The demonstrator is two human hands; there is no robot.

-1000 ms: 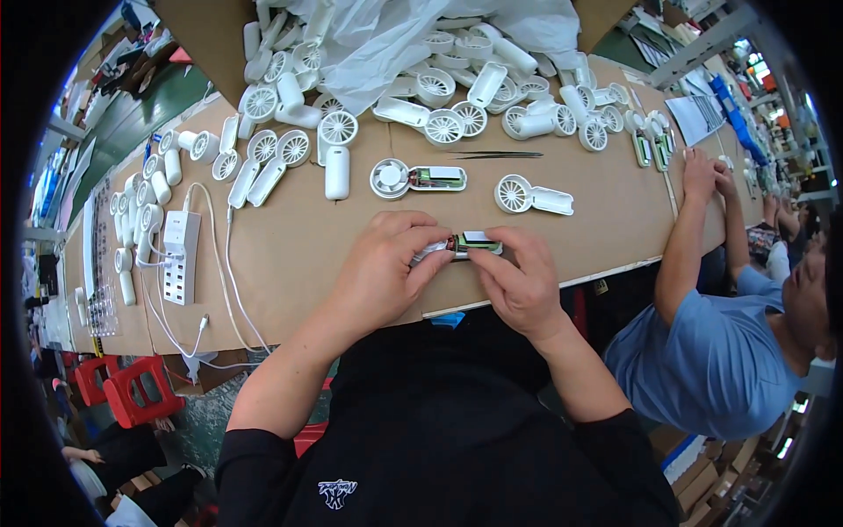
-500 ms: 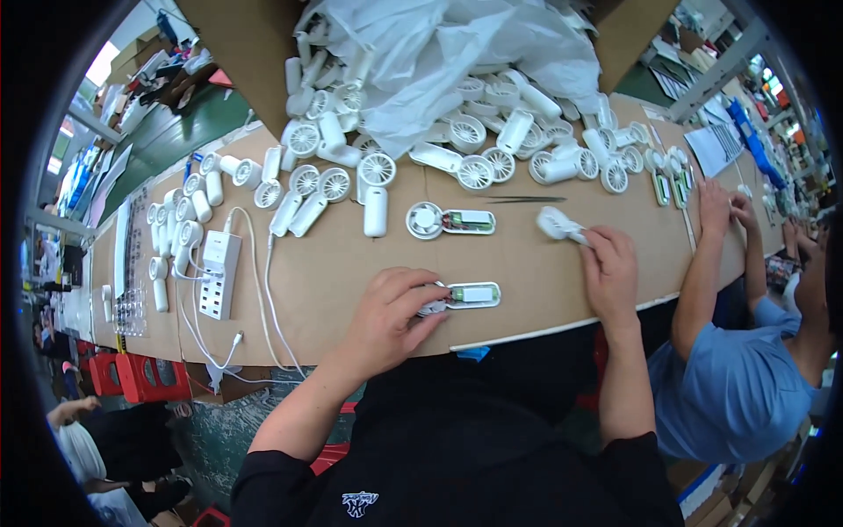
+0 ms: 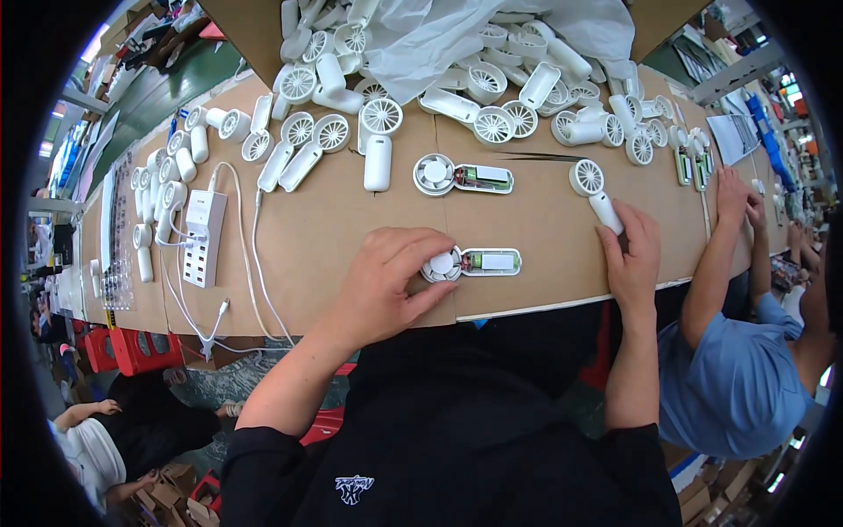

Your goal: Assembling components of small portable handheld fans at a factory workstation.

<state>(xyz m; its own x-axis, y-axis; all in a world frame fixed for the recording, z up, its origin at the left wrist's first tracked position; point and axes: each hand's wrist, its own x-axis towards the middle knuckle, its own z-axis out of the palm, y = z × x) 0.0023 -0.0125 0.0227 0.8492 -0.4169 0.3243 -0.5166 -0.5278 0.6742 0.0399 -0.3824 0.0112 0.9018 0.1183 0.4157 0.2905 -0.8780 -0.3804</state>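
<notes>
My left hand (image 3: 391,277) is closed around the round head of an opened white handheld fan (image 3: 492,262), thumb and fingers at either side of its rim. A battery and a green circuit board show in the fan's handle, which points right. On the right, my right hand (image 3: 634,255) pinches the handle end of a white fan cover (image 3: 587,178), its round grille facing up and away from me. Another opened fan (image 3: 435,174) with blades, board and battery lies just beyond the first. Dark tweezers (image 3: 543,157) rest on the cardboard between that fan and the cover.
White fan shells (image 3: 486,82) are heaped at the back under a plastic sheet (image 3: 492,35). A white multi-port charger (image 3: 204,241) with cables stands left, by rows of assembled fans (image 3: 167,202). A co-worker in blue (image 3: 738,378) sits at the right, hands on the table.
My right hand has turned the fan cover, so its grille now shows plainly. My left hand stays on the opened fan's head. The whole view has shifted a little.
</notes>
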